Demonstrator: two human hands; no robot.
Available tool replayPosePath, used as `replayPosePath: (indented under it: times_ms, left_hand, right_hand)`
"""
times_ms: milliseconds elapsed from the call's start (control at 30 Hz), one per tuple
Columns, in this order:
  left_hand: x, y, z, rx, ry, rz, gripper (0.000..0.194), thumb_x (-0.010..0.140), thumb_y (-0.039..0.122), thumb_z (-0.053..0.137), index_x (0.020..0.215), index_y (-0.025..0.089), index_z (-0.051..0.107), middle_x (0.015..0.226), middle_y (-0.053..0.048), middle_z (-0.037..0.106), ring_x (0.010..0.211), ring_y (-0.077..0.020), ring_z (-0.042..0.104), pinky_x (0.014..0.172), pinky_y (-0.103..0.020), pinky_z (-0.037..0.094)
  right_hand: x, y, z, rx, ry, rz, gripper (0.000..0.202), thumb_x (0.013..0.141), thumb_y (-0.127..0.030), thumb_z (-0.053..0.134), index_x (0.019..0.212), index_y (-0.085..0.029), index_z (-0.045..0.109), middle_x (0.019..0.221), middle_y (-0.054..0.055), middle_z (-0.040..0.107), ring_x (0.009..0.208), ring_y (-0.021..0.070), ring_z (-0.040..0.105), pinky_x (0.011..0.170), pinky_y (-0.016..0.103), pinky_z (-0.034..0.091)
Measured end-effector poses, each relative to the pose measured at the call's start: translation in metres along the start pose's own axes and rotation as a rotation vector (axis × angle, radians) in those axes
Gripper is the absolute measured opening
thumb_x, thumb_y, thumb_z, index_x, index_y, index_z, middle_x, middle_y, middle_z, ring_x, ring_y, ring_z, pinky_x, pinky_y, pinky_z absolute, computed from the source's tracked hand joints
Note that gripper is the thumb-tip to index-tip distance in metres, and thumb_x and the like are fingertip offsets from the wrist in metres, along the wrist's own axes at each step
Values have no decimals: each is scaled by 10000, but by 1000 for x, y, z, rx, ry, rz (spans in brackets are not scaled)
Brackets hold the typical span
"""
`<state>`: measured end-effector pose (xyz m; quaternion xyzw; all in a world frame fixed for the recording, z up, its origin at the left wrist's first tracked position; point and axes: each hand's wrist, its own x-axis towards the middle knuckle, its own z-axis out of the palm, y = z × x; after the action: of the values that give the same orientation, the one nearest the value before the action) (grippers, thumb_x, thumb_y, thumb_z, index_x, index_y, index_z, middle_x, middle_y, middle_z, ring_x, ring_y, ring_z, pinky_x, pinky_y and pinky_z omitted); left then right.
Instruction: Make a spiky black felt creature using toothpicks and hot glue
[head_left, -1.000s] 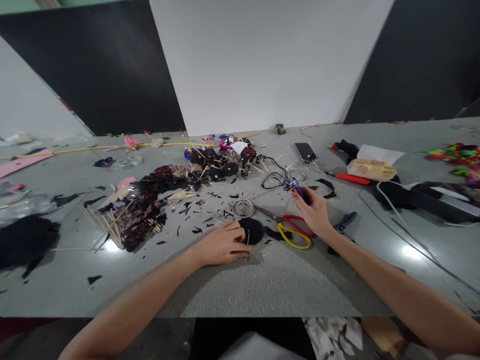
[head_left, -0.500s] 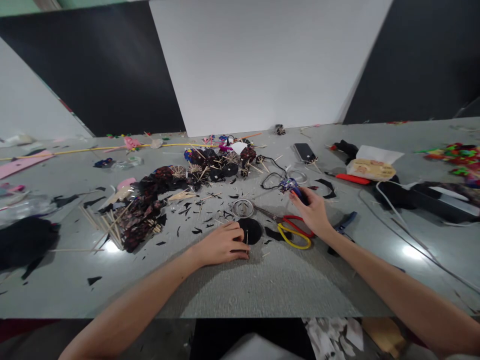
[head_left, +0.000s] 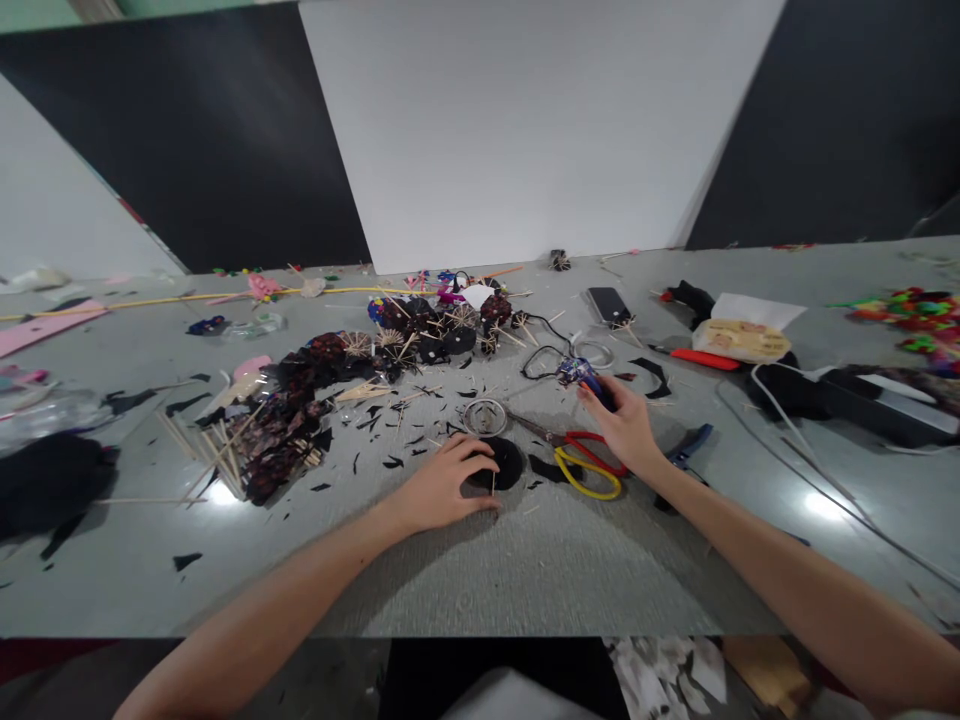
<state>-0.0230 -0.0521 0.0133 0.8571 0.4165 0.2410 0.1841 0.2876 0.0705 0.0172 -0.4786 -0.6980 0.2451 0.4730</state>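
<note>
My left hand (head_left: 450, 482) rests at the left edge of a round black disc (head_left: 504, 464), thumb and fingers apart around a thin wooden stick (head_left: 493, 480) that lies on it. Closed around a dark blue object (head_left: 603, 392), my right hand (head_left: 628, 422) is on the table to the right. A blue patterned bundle with black cord (head_left: 574, 371) touches that object. Scissors with red and yellow handles (head_left: 589, 480) lie between the hands, beside a black strip. Just behind the disc is a silvery ring (head_left: 485, 417).
Dark decorated pieces with sticks (head_left: 292, 420) spread across the left and back. A phone (head_left: 609, 305), a red-handled cutter (head_left: 705, 358), a tissue pack (head_left: 741, 340) and pliers (head_left: 686, 450) lie right. White panels (head_left: 540, 130) stand behind.
My left hand's fingers have spread and lifted slightly from the stick and disc. My right hand has hardly moved.
</note>
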Motion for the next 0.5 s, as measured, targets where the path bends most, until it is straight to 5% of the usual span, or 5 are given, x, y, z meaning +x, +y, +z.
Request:
replayPosePath:
  times_ms: [167,367,500]
  left_hand:
    - [-1,2,1,34,-23,-1,422,906,548,718,1212,258,700,1360,-93,617,1296,-290,535,1127,-483,453]
    - [-1,4,-6,65,-43,19,409,936,557,675,1203,247,695,1338,-94,629,1286,-283,542,1120,-466,458]
    - [-2,0,-9,73,-50,46,398,943,538,676,1210,244,698,1357,-99,620,1286,-281,541,1118,-467,463]
  right_hand:
    - [0,0,1,3,-21,17,399,910,-581,655,965,-188,697,844,26,663,777,192,581,697,303,442]
    - [-3,-18,1,156,-103,225,433,874,-625,656,940,-199,610,625,-47,519,534,133,438,522,275,367]
    - [-13,-28,6,26,-159,154,521,788,-581,757,1091,-184,607,786,-9,611,653,160,544,645,303,477]
